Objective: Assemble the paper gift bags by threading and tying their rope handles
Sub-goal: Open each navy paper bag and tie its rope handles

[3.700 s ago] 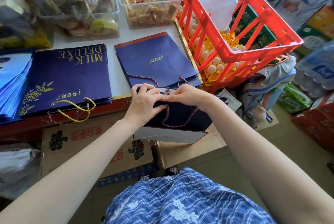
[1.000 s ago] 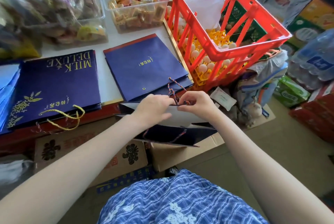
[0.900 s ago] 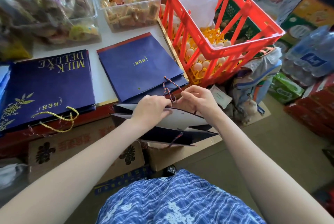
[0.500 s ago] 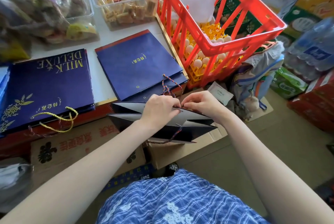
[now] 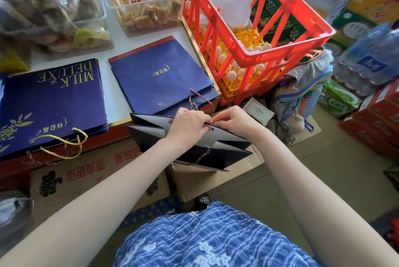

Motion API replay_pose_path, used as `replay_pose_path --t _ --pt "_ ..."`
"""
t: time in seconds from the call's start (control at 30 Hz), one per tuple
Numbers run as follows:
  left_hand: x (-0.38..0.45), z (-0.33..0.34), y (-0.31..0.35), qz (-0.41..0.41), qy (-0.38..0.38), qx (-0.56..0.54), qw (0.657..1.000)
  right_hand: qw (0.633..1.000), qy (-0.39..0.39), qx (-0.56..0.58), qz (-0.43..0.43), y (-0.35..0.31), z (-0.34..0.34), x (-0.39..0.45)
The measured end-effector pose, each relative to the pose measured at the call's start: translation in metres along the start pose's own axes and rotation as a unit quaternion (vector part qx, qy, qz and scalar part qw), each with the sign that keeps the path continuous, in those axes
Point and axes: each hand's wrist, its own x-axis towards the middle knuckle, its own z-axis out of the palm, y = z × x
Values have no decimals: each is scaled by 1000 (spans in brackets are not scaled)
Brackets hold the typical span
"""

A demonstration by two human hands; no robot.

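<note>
I hold a navy paper gift bag [image 5: 218, 155] open in front of me, its white inside showing. My left hand [image 5: 187, 126] and my right hand [image 5: 235, 121] meet at the bag's far top edge, and both pinch there at a red-and-blue twisted rope handle [image 5: 197, 99] that loops up behind them. A second rope handle [image 5: 203, 155] hangs on the bag's near side. Beyond lies a flat stack of navy bags [image 5: 159, 77] with an eyelet showing.
A larger stack of navy MILK DELUXE bags [image 5: 49, 105] with a yellow rope handle [image 5: 62, 143] lies at the left. A red crate [image 5: 254, 29] with eggs stands at the right of the white table [image 5: 114, 105]. Clear snack bins sit behind; cardboard boxes [image 5: 86, 176] stand below.
The bag has gone from lying folded to standing open. Both hands stay together at its far top edge, working the rope; the view has shifted slightly.
</note>
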Motion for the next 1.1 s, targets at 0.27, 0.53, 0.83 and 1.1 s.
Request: replay_pose_path --t 0.27,0.53,0.83,1.1 --pt "0 3 2 -22 26 1 999 999 -28 -27 29 -11 -4 -13" --pt "-4 5 1 7 45 29 999 982 106 -159 3 12 8 -24" --pt "4 4 3 -22 17 50 998 934 223 -247 -132 0 17 -27" --pt "13 -1 4 -81 -5 -9 997 958 159 -224 87 -27 21 -14"
